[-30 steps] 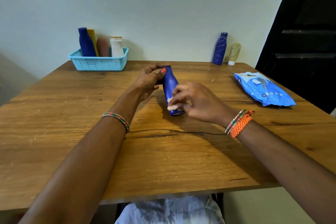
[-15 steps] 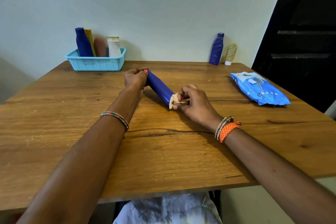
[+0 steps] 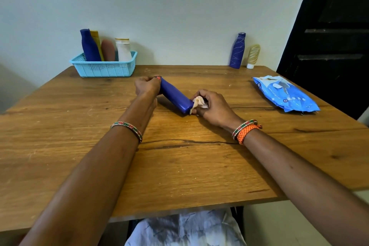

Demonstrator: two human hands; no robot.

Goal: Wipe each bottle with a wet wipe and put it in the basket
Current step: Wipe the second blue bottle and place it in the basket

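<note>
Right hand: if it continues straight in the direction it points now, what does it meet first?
The right hand points left and away, so it would first meet the blue bottle, whose base its wet wipe already touches. Beyond the bottle is the left hand.

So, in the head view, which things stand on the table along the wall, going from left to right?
Basket holding four bottles: dark blue bottle, yellow bottle, brown bottle, white bottle → blue bottle with thin lines → beige tube standing on its white cap.
</note>
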